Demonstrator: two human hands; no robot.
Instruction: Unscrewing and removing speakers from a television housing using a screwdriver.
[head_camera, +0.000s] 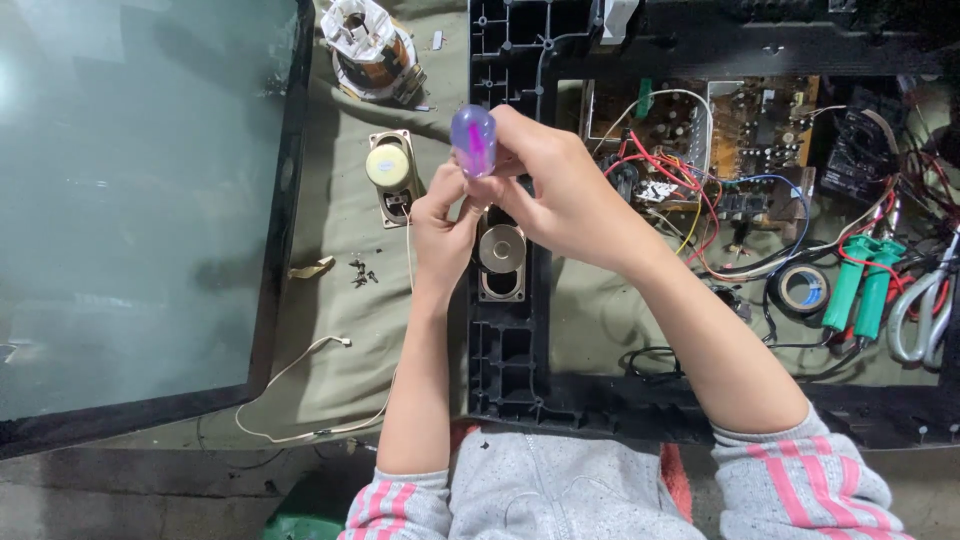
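Two hands met over a screwdriver, whose translucent purple handle (473, 140) stood upright, butt end toward the camera. The right hand (555, 190) wrapped the handle with its fingers closed round it, and the left hand (443, 225) reached in just below, fingers narrowed at the hidden shaft; whether they gripped it could not be told. The tool hung directly above an oval speaker (501, 262) seated in the left side rail of a black plastic television frame (505, 350), and the hands hid the speaker's upper end and the tool's tip.

Just left of the frame, on the olive cloth (340, 330) covering the bench, a second, loose speaker (391, 177) lay with a cream centre, a thin pale wire (300, 360) trailing away toward the near edge. A few small dark screws (360, 271) sat near it. Beyond that, a copper-wound deflection yoke (368, 48) rested at the far edge. A large picture tube with a grey-green glass face (130, 200) filled the left side.

Inside the frame to the right lay a brown circuit board (760, 125) tangled with red, yellow, blue and white wires (690, 215). Further right were a roll of black tape (803, 288), green-handled pliers (860, 290) and grey-handled scissors (920, 315).
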